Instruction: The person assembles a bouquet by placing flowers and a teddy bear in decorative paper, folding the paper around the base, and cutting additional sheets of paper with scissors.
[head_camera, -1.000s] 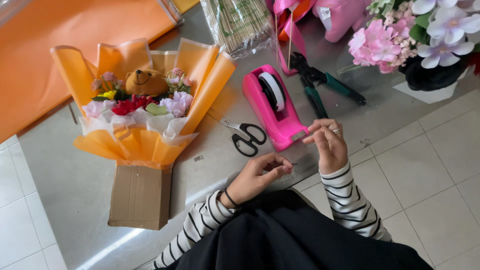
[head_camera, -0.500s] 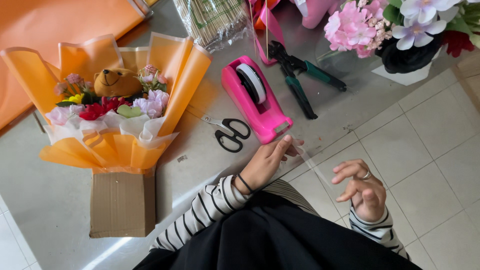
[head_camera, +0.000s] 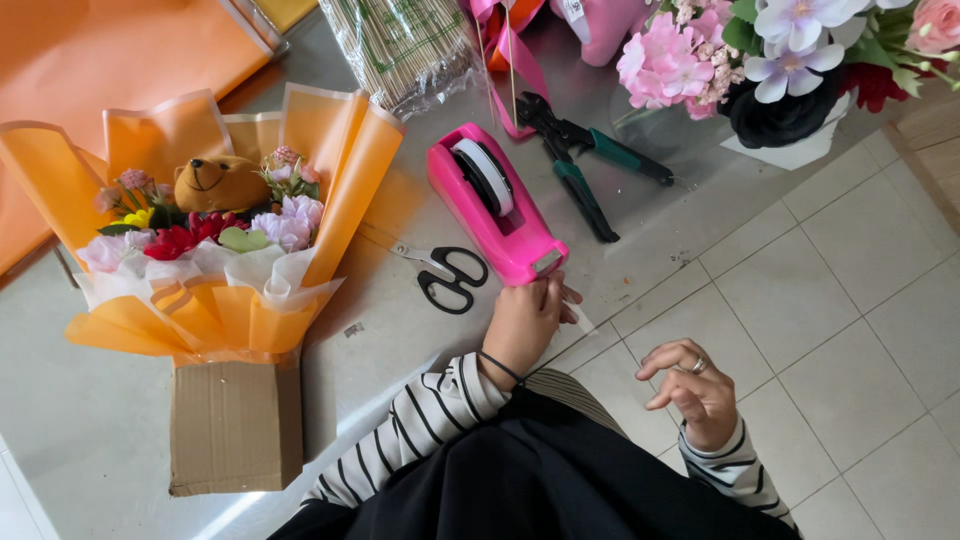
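At the front end of the pink tape dispenser (head_camera: 492, 205), the left hand (head_camera: 527, 322) pinches a strip of clear tape (head_camera: 578, 318) between its fingertips, just below the dispenser's cutter; the strip runs out to the right of the fingers over the edge of the grey table (head_camera: 400, 330). Out to the right, well apart from the tape, the right hand (head_camera: 693, 385) hangs over the tiled floor (head_camera: 830, 320) with its fingers loosely curled and nothing in them (a ring shows on one finger). Both wrists wear black-and-white striped sleeves.

Just left of the dispenser lie black-handled scissors (head_camera: 447, 276), closed, flat on the table. Behind the dispenser rest pliers with green-and-black handles (head_camera: 582, 160). Farther left stands a bouquet (head_camera: 205, 240) wrapped in orange and white paper, with a small brown toy bear (head_camera: 218, 183) among red, pink and lilac flowers; its base sits in a cardboard box (head_camera: 235, 425). A sheet of orange paper (head_camera: 110, 60) covers the far left corner, and a clear-wrapped bundle of thin sticks (head_camera: 405, 45) lies at the top. Pink and lilac flowers in a black wrap (head_camera: 780, 80) stand at the upper right.
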